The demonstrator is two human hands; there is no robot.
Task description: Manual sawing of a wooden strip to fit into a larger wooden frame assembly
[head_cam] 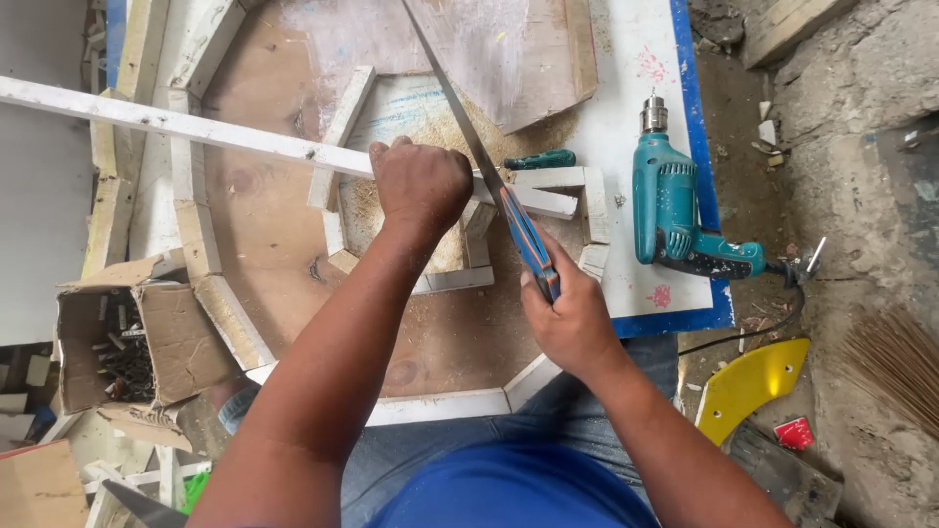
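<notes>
head view: two bare hands sawing a white wooden strip on the bench.

the left hand (421, 186) has its grip pressed closed over the white strip (196, 129), pinning it; the right hand (570, 318) is wrapped around the blue-and-orange handle of the handsaw (469, 137), whose blade crosses the strip just right of the left grip. the strip looks light, stiff and long, best held near the cut. left of the grips sits a torn brown cardboard box (166, 337) of screws; right, a teal drill (670, 205).

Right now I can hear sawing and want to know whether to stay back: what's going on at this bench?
A person is cutting a long white wooden strip with a handsaw. The left hand presses the strip down on the workbench, while the right hand grips the saw's blue and orange handle, blade lying across the strip. Sawdust lies under the cut. A teal power drill rests unused to the right.
</notes>
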